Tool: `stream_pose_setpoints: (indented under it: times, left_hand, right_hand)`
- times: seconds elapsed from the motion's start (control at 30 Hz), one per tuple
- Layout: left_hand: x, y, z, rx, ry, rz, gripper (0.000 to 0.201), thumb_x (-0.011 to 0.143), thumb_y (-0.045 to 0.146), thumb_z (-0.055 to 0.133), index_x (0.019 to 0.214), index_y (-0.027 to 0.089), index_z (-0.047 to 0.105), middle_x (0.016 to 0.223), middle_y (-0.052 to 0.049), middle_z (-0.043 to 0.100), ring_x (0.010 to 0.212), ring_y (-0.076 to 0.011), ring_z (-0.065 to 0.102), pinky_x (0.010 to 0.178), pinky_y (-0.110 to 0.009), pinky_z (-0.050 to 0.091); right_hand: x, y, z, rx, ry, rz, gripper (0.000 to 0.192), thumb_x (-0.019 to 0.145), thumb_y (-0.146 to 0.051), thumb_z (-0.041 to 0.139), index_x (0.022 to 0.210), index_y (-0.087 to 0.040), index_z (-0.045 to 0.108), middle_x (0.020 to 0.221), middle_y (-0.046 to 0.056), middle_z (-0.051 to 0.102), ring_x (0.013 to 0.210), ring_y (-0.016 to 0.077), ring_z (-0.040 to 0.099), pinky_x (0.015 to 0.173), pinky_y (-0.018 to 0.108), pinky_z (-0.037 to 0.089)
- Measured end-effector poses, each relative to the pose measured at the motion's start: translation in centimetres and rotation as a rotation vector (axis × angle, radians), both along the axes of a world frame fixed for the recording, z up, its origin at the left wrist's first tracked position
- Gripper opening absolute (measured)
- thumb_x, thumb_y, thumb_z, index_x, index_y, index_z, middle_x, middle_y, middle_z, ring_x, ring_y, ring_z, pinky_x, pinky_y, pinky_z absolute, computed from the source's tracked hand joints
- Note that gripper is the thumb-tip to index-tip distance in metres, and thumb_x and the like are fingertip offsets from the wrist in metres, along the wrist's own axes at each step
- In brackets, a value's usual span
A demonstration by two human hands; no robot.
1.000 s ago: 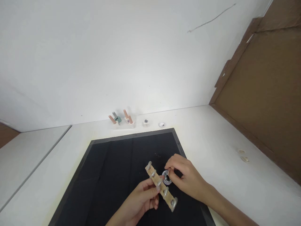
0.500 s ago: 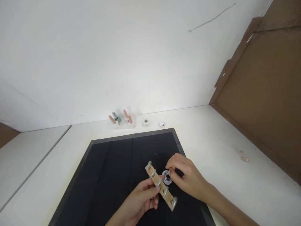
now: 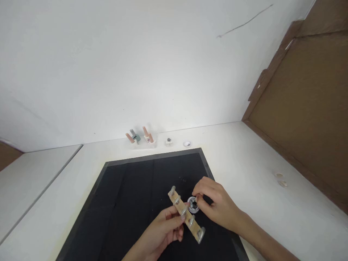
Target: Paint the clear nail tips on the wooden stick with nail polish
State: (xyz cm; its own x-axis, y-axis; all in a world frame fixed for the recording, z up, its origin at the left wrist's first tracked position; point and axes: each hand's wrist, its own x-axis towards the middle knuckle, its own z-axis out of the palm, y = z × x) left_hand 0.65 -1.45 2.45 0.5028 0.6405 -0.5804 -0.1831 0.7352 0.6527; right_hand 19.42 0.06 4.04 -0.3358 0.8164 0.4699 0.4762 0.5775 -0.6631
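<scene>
In my left hand [image 3: 168, 226] is a wooden strip [image 3: 179, 206] carrying several glossy greyish nail tips, held between thumb and fingers and slanting down to the right. A small round dish [image 3: 189, 210] with a pale rim and a dark, silvery middle is just beyond the strip. My right hand [image 3: 213, 197] is over the right side of this dish, thumb and forefinger pinched together. Whatever those fingertips hold, if anything, is too small or hidden to make out. Both hands are above a black mat [image 3: 136, 195].
Several nail polish bottles [image 3: 148, 136] with pink and grey caps stand in a clear tray [image 3: 143, 145] by the back wall. Right of them are a small clear jar [image 3: 169, 142] and a white round dish [image 3: 187, 144]. Two small pale discs [image 3: 282, 183] lie at the right, near a brown cardboard panel [image 3: 304, 119].
My right fingertips have shifted very slightly to the right at the small dish. My left hand and the wooden strip look unmoved.
</scene>
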Motion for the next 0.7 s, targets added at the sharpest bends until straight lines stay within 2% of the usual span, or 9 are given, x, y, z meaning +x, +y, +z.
stream_pose_setpoints:
  times: [0.23,0.7]
  left_hand:
    - [0.01,0.05,0.26,-0.003,0.020,-0.002,0.037,0.064,0.028,0.075,0.097,0.014,0.068,0.058,0.003,0.054,0.048,-0.0042,0.044,0.051,-0.019,0.036]
    - [-0.05,-0.02,-0.31,0.013,-0.012,0.001,0.036,0.064,0.028,0.075,0.097,0.015,0.068,0.061,0.002,0.055,0.047,-0.0036,0.043,0.050,-0.019,0.037]
  right_hand:
    - [-0.03,0.05,0.04,0.017,0.011,0.001,0.022,0.075,0.001,0.044,0.073,-0.018,0.054,0.068,0.004,0.059,0.064,0.0166,0.050,0.056,0.028,0.041]
    - [0.02,-0.01,0.12,0.008,-0.009,0.001,0.021,0.075,0.000,0.043,0.072,-0.018,0.053,0.067,0.003,0.057,0.063,0.0164,0.049,0.056,0.028,0.040]
